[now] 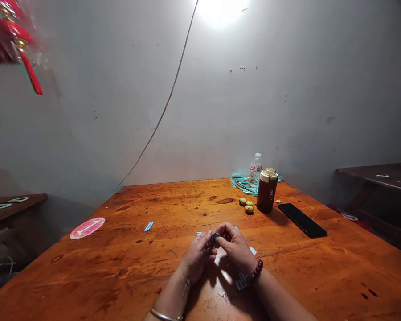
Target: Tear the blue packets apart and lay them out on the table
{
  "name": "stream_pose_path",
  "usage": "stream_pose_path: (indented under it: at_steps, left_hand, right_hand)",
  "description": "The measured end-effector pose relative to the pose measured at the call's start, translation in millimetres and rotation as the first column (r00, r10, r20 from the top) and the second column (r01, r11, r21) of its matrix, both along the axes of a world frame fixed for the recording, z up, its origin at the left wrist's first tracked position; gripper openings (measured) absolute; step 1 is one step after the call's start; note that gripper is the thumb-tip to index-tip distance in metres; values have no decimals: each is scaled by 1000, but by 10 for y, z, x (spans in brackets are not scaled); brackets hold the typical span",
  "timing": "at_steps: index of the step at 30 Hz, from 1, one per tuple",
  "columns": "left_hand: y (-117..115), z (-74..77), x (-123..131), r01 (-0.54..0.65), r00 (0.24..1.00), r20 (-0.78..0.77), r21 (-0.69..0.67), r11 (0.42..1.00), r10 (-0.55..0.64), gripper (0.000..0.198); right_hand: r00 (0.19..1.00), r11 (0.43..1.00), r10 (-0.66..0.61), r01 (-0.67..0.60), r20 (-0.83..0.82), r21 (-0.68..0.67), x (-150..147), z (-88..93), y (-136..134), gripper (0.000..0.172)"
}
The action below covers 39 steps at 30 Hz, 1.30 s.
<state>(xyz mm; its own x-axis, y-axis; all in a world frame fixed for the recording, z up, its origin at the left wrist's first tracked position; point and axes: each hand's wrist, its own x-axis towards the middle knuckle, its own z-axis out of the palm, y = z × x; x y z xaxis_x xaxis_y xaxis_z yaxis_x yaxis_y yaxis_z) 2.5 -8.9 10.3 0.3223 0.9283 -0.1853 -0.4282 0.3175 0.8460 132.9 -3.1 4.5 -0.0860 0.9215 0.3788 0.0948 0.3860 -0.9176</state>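
Note:
My left hand point(198, 255) and my right hand point(236, 248) meet above the near middle of the wooden table point(173, 200). Between their fingertips is a small dark bluish object point(213, 239), pinched by both; its kind is too small to make out. Under my right wrist lie some blue-grey striped pieces point(242, 281), partly covered. A white piece point(253, 251) shows beside my right hand. Farther left lies a small blue-and-white strip point(149, 226). Other blue bits peek out behind my fingers, mostly hidden.
At the back right stand a brown sports flask point(266, 194) and a clear water bottle point(255, 170) by a teal strap point(242, 183). Several yellowish, egg-shaped fruits point(249, 208) sit left of the flask. A black phone point(302, 220) lies right; a pink round sign point(87, 228) lies left.

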Motion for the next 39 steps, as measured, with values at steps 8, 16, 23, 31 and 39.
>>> stream_pose_path:
  at_steps: [8,16,23,31,39]
  left_hand:
    - [7,-10,16,27,998,-54,45,999,-24,32]
    - [44,-68,60,-72,947,-278,305,950,161,29]
    - [22,0,55,-98,954,-249,257,961,164,32]
    - [30,-39,98,-64,951,-271,299,952,148,33]
    - [23,-21,73,-101,963,-222,233,967,154,39]
  right_hand:
    - [997,989,-37,28,63,143,-7,20,-28,12]
    - [1000,1000,5,-6,-15,-8,-25,-15,7,14]
    - [981,996,-35,19,193,83,-20,-57,-8,31]
    - [975,995,21,-42,223,87,-65,-93,-36,33]
    - [991,985,-10,-13,131,174,-92,-34,-92,33]
